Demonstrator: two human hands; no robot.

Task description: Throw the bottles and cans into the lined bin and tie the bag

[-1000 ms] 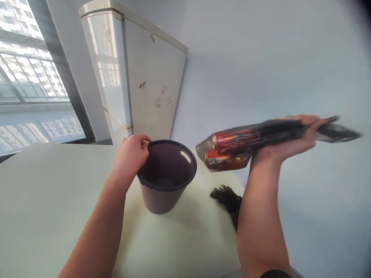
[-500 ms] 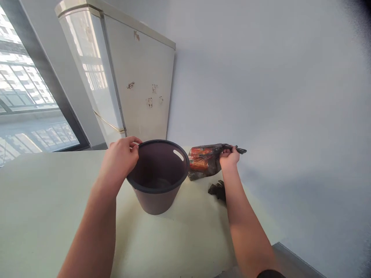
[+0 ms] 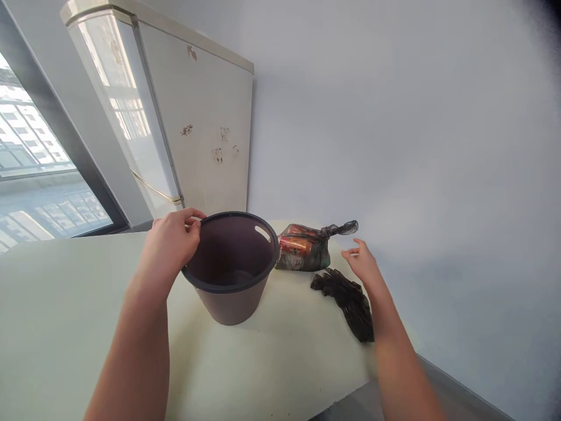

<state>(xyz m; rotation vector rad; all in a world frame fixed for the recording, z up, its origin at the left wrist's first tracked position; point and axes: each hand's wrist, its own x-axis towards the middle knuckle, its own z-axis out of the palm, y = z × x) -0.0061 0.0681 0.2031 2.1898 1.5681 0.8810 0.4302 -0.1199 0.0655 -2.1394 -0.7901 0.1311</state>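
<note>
**Bagged red items sit just off your open right hand**

Your right hand [image 3: 362, 261] holds nothing: the thumb and fingers stand parted, with a moderate gap between them. Just beyond the fingertips, toward the far right corner of the surface [image 3: 263, 374], lies the tied bag [image 3: 302, 248], dark and see-through, with red and orange items showing through its film. Its twisted neck [image 3: 339, 228] points right, toward your fingers, near them but apart. The bag's body rests on the surface, farther from your right hand than the neck is, and its left end is close against the bucket [image 3: 232, 304]; you cannot tell whether the two touch.

Your left hand [image 3: 173, 240] grips the bucket at the left of its dark rim [image 3: 236, 287], fingers hooked over the edge. The bucket stands upright, set in from the surface's far edge, with its mouth facing up and a handle slot [image 3: 263, 234] in the side toward the tied bag.

Nearer to you than the tied bag, the crumpled black bag [image 3: 348, 301] lies slantwise along the right edge of the surface. Its near end meets your right forearm in this view; whether they touch is unclear. Past the far edge stands the fridge [image 3: 205, 111].
</note>
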